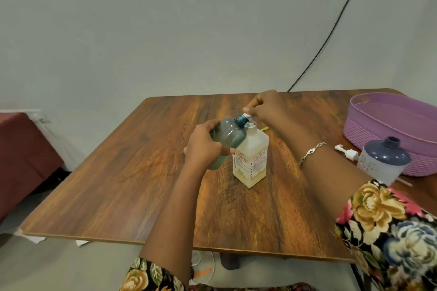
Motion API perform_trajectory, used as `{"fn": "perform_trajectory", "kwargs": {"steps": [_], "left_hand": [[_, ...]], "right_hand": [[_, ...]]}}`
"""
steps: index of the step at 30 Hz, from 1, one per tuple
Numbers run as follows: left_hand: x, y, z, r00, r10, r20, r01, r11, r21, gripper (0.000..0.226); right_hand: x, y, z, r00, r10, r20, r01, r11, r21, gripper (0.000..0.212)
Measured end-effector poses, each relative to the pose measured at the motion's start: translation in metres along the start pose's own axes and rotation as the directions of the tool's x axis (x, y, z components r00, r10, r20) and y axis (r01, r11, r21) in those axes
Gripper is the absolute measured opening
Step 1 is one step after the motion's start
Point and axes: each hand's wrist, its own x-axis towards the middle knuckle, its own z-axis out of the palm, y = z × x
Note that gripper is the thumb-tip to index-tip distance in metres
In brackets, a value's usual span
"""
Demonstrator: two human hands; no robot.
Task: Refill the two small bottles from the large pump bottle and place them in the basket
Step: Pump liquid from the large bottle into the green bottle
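Observation:
The large pump bottle (pixel 251 158), pale yellow with a printed label, stands upright in the middle of the table. My left hand (pixel 205 146) grips a small green-tinted bottle (pixel 228 134), tilted so its blue open neck sits right under the pump's white spout. My right hand (pixel 264 106) rests on top of the pump head, fingers curled over it. A second small bottle (pixel 383 160), clear with a dark blue shoulder and open neck, stands at the right beside the purple basket (pixel 369 134).
A loose white pump cap (pixel 346 152) lies on the wooden table (pixel 118 184) between the second bottle and the basket. A black cable runs down the wall behind the table. A dark red seat stands at the left.

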Motion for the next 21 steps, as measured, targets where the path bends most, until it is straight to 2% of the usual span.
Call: {"fn": "perform_trajectory", "kwargs": {"steps": [2, 5, 10, 14, 16, 19, 21], "left_hand": [[-0.003, -0.002, 0.004, 1.000, -0.018, 0.009, 0.018, 0.999, -0.031, 0.082], [-0.003, 0.002, 0.002, 1.000, -0.017, 0.001, 0.017, 0.998, -0.065, 0.082], [0.004, 0.010, -0.005, 0.999, 0.024, -0.027, -0.024, 1.000, 0.011, 0.079], [0.001, 0.003, 0.000, 1.000, -0.022, 0.005, 0.022, 0.999, 0.030, 0.080], [-0.003, 0.001, 0.001, 1.000, -0.022, 0.012, 0.021, 1.000, 0.016, 0.080], [-0.003, 0.007, -0.003, 1.000, -0.009, 0.005, 0.009, 1.000, 0.002, 0.079], [-0.001, 0.011, -0.006, 1.000, 0.010, 0.002, -0.010, 1.000, -0.002, 0.080]], "right_hand": [[-0.002, 0.003, 0.003, 1.000, -0.016, -0.008, 0.015, 0.999, -0.047, 0.007], [-0.002, -0.003, -0.001, 0.999, -0.025, -0.025, 0.024, 0.999, -0.029, 0.008], [0.005, -0.018, -0.016, 0.995, 0.017, 0.097, -0.010, 0.997, -0.072, 0.007], [0.001, -0.004, -0.004, 0.996, 0.021, 0.084, -0.013, 0.995, -0.096, 0.022], [-0.002, -0.002, 0.002, 0.998, -0.013, 0.061, 0.022, 0.989, -0.143, 0.023], [-0.002, -0.010, -0.005, 0.998, -0.011, 0.060, 0.014, 0.998, -0.063, 0.013], [0.000, -0.019, -0.015, 0.993, 0.012, 0.114, -0.007, 0.999, -0.041, 0.016]]}}
